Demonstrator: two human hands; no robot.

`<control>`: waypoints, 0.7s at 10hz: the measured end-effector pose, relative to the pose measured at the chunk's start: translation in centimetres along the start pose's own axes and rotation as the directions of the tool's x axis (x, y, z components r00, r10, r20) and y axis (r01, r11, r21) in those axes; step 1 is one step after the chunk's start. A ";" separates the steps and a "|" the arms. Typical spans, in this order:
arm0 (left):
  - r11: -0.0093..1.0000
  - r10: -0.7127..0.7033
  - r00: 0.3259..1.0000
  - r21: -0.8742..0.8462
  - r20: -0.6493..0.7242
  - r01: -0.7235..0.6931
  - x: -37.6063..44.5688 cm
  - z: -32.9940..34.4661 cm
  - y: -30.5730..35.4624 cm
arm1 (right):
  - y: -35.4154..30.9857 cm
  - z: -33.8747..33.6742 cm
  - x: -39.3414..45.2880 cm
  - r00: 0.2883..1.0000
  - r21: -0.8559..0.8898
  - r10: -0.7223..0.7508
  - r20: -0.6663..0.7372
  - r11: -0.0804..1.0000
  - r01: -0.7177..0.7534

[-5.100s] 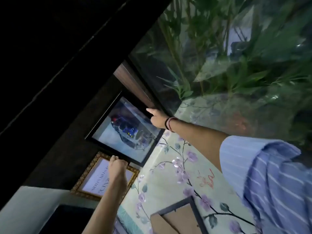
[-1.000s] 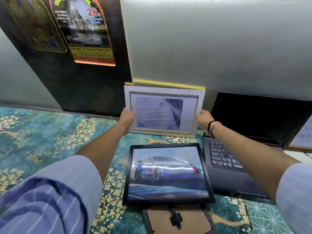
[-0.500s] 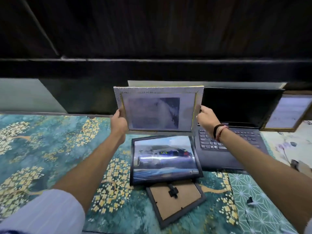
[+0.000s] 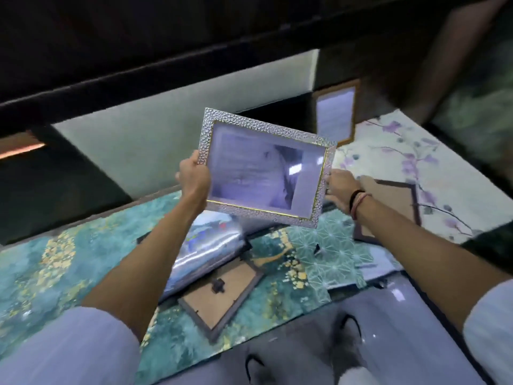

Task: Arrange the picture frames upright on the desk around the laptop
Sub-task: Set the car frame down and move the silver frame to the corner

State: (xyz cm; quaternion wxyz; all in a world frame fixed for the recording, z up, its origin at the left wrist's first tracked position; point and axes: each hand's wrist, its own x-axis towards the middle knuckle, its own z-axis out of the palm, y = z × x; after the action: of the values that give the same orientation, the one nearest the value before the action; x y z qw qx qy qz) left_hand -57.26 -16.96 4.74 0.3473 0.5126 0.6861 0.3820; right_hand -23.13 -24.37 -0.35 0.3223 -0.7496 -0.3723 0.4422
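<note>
silver hammered frame (image 4: 265,168) being held off the desk, long axis running 10-to-4 | left hand (image 4: 193,175) gripping 9 o'clock edge | right hand (image 4: 339,187) gripping 3 o'clock edge | both equally near

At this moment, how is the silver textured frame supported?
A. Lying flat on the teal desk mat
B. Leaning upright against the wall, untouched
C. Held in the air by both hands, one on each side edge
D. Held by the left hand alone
C: the silver textured frame is lifted and tilted above the desk, with the left hand on its left edge and the right hand on its right edge.
</note>
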 end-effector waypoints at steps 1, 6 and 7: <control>0.961 0.180 0.980 0.199 0.080 -0.192 -1.1 7.6 7.2 | 3.7 -6.2 -0.5 0.997 0.188 0.065 -0.034 0.980 -0.058; 0.659 0.452 0.767 0.408 0.456 -0.632 -1.6 41.2 33.1 | 13.3 -27.3 16.3 0.956 0.827 0.291 0.045 0.526 -0.199; 0.652 0.454 0.760 0.409 0.464 -0.639 -0.3 44.3 34.5 | 13.1 -28.3 20.1 0.951 0.830 0.301 0.067 0.512 -0.220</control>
State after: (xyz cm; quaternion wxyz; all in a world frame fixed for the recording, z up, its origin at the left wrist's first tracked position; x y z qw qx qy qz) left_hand -3.61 -3.54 14.44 0.1598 0.8287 0.5089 0.1694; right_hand 12.72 -18.54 -8.15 0.5822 -0.5744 0.0111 0.5753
